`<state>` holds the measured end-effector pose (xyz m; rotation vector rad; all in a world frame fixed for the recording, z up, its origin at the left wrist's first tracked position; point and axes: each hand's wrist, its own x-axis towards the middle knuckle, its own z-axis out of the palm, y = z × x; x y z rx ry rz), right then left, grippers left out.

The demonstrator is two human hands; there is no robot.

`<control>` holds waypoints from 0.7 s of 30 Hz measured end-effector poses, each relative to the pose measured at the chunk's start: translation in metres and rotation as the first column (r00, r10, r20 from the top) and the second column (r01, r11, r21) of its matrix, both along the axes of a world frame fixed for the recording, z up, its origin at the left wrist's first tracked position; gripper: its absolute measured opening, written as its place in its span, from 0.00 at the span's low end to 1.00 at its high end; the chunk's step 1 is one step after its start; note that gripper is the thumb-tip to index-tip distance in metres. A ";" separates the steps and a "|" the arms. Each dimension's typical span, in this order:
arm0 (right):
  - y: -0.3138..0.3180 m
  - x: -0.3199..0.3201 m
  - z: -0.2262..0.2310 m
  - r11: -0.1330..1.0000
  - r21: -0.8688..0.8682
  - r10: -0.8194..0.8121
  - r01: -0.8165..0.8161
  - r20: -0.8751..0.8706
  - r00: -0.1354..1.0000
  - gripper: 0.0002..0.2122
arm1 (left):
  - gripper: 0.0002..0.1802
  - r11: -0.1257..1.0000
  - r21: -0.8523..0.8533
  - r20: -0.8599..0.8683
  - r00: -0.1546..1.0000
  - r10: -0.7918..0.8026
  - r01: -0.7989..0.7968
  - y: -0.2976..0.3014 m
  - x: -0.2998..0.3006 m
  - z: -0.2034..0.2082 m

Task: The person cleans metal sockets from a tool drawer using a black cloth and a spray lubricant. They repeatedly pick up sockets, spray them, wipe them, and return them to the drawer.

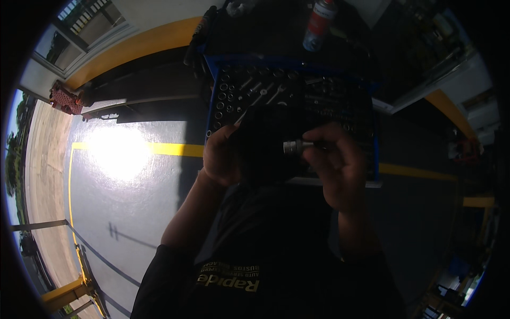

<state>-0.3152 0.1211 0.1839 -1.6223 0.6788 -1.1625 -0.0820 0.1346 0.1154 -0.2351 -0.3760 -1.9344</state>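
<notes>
Between the fingertips of my right hand (336, 159) is a silver socket (290, 147) on a short shank, pointing left. The hand is closed on the shank end. To its left, my left hand (219, 155) curls at the edge of a large dark shape (265, 143), too dark to make out. A thin shiny tip (240, 118) sticks up by the left fingers; what it belongs to is hidden. Both hands are over an open drawer (214, 109) of a blue tool cabinet, holding sockets and a wrench (277, 94) in dark foam.
A red, white and blue spray can (320, 24) stands on the dark cabinet top (255, 37). Grey floor (149, 207) with a yellow line (170, 149) and a bright sun glare is at left. A yellow metal frame (66, 295) stands at the lower left.
</notes>
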 end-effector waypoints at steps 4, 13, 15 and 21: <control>-0.001 0.001 0.001 0.997 -0.064 -0.058 0.053 -0.076 0.995 0.08 | 0.30 0.994 -0.096 0.074 0.996 0.056 -0.049 0.001 -0.001 -0.012; -0.018 0.018 0.020 0.878 -0.478 -0.173 0.002 -0.313 0.934 0.11 | 0.27 0.990 -0.061 0.395 0.908 0.138 -0.124 0.016 0.012 -0.012; -0.018 0.031 0.020 0.842 -0.532 -0.156 -0.086 -0.394 0.906 0.11 | 0.27 0.991 -0.040 0.372 0.918 0.136 -0.131 0.021 0.017 -0.014; -0.029 0.049 0.010 0.923 0.283 0.265 -0.261 0.026 0.964 0.14 | 0.26 0.934 0.082 0.549 0.798 0.250 -0.349 0.045 0.038 -0.017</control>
